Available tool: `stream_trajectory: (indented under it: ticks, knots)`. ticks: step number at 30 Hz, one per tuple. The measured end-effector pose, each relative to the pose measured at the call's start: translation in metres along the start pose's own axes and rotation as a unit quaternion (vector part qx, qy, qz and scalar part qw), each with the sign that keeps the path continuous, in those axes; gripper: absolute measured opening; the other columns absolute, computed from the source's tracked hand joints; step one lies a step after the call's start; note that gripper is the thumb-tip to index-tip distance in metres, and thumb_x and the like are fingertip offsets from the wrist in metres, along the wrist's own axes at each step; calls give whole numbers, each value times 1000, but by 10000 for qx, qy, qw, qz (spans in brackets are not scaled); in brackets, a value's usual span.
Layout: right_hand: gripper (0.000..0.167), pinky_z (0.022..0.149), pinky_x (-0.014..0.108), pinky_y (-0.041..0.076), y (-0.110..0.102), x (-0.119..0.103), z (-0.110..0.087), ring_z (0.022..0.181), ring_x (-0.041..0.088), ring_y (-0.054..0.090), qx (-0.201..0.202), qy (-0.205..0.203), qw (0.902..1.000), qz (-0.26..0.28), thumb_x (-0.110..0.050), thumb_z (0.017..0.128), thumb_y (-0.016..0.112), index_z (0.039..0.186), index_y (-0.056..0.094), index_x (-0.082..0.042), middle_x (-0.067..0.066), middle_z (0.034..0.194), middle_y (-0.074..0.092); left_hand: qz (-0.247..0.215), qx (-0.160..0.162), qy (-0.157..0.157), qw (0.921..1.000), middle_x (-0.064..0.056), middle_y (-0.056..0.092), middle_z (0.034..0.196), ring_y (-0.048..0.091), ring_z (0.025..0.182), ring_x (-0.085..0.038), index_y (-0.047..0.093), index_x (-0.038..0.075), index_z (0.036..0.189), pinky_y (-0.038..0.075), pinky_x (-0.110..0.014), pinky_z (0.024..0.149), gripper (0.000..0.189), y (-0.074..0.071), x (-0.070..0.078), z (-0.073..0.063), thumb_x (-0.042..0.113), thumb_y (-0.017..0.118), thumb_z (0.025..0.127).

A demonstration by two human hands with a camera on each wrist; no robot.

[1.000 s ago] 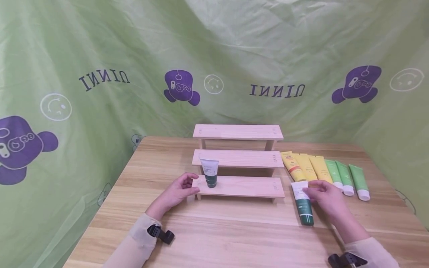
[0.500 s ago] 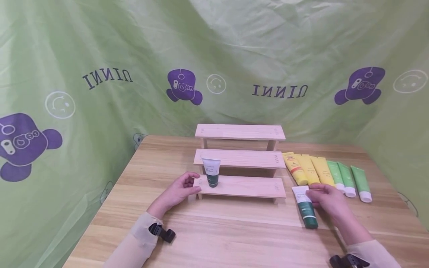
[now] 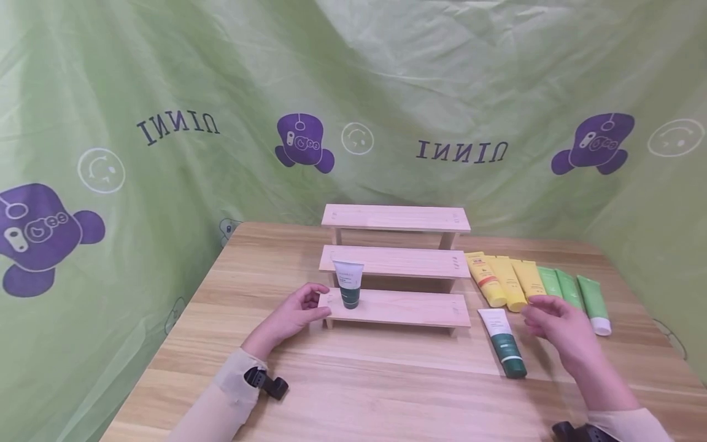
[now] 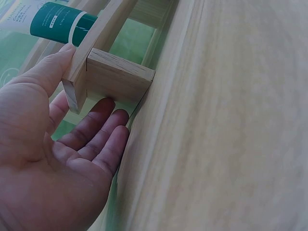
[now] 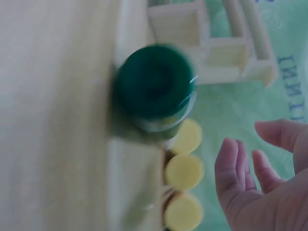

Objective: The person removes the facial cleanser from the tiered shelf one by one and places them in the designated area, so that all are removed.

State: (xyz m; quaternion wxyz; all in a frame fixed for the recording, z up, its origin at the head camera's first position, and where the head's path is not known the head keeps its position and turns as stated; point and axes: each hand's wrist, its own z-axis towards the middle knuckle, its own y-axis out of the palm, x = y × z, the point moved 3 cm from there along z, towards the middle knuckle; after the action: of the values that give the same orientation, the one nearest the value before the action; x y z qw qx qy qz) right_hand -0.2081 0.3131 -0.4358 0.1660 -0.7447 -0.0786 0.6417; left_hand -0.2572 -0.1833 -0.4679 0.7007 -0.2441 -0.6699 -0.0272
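My left hand [image 3: 293, 316] holds the left end of the lowest step of a three-tier wooden display stand [image 3: 409, 307]. In the left wrist view its thumb [image 4: 53, 65] lies against the board's edge, other fingers curl below. A white-and-green squeeze tube [image 3: 348, 283] stands upright on that step, cap down, beside the hand. My right hand [image 3: 566, 331] is off the table with fingers loosely bent and nothing held. Just left of it a larger white-and-green tube [image 3: 502, 344] lies flat; in the right wrist view its dark green cap [image 5: 156, 82] shows end-on.
Behind the right hand lie three yellow tubes [image 3: 505, 282] in a row. Three light green tubes [image 3: 593, 301] lie farther right, partly covered by the hand. The wooden table [image 3: 386, 393] ends at a green printed curtain [image 3: 386, 73].
My right hand has let go of the larger white-and-green tube and moved right, away from it. The tube shifted slightly and stays on the table. My left hand keeps its place.
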Motion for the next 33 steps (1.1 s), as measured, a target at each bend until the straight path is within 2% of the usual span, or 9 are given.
stream_trajectory:
  ticks: [4, 7, 13, 15, 20, 23, 28, 33]
  knots:
    - [33, 70, 29, 58, 7, -21, -5, 81, 11, 65, -128, -432, 9984, 338, -13, 94, 67, 120, 52, 1, -12, 94, 64, -7, 29, -14, 10000, -13, 59, 103, 59, 97, -28, 52, 2, 127, 51, -30, 83, 45, 1, 5, -3, 10, 73, 88]
    - [24, 69, 28, 57, 19, -36, -11, 79, 12, 65, -200, -700, 9970, 280, -11, 94, 67, 114, 56, -4, -11, 94, 66, -41, 8, -41, 10000, -13, 60, 103, 59, 96, -27, 52, 2, 127, 51, -29, 82, 45, 2, 10, -4, 9, 73, 88]
    - [35, 68, 31, 57, 55, -67, -17, 77, 16, 66, -381, -1229, 9916, -165, -14, 93, 70, 118, 56, 5, 5, 99, 66, -76, -18, -40, 10000, -13, 61, 103, 59, 95, -26, 52, 1, 126, 51, -30, 83, 44, 1, 8, -2, 9, 73, 88]
    - [34, 68, 31, 57, 68, -78, -17, 78, 18, 66, -457, -1410, 9889, -107, -12, 92, 70, 117, 56, 6, 9, 100, 65, -57, -14, -8, 10000, -13, 60, 103, 59, 95, -26, 52, 1, 126, 51, -30, 83, 44, 0, 7, -2, 9, 73, 88]
    - [27, 68, 31, 58, 110, -99, -15, 81, 22, 66, -798, -1797, 9795, 443, -5, 90, 71, 112, 59, 7, 16, 99, 64, 103, 31, -50, 9999, -12, 59, 102, 59, 95, -26, 52, 2, 127, 51, -30, 83, 44, -1, -11, 1, 9, 72, 88]
    - [26, 70, 32, 58, 139, -109, -15, 82, 21, 66, -1033, -1888, 9735, 770, -3, 88, 72, 109, 60, 6, 18, 100, 64, 109, 72, -69, 9999, -11, 60, 103, 59, 95, -24, 51, 4, 128, 51, -29, 82, 46, -2, -21, 3, 10, 73, 88]
    - [29, 78, 30, 56, 179, -119, -13, 91, 23, 64, -1102, -2030, 9703, 719, -7, 85, 76, 109, 62, 0, 19, 106, 64, -39, 48, 52, 10000, -12, 60, 102, 59, 94, -23, 52, 4, 127, 52, -28, 82, 46, -2, -20, 2, 13, 74, 88]
    - [39, 88, 33, 54, 205, -122, -10, 105, 31, 62, -979, -2306, 9660, 634, -8, 84, 78, 117, 59, -1, 18, 117, 62, -45, -32, 142, 9999, -12, 61, 102, 60, 94, -24, 52, 4, 127, 52, -30, 82, 46, -2, -19, 4, 15, 74, 88]
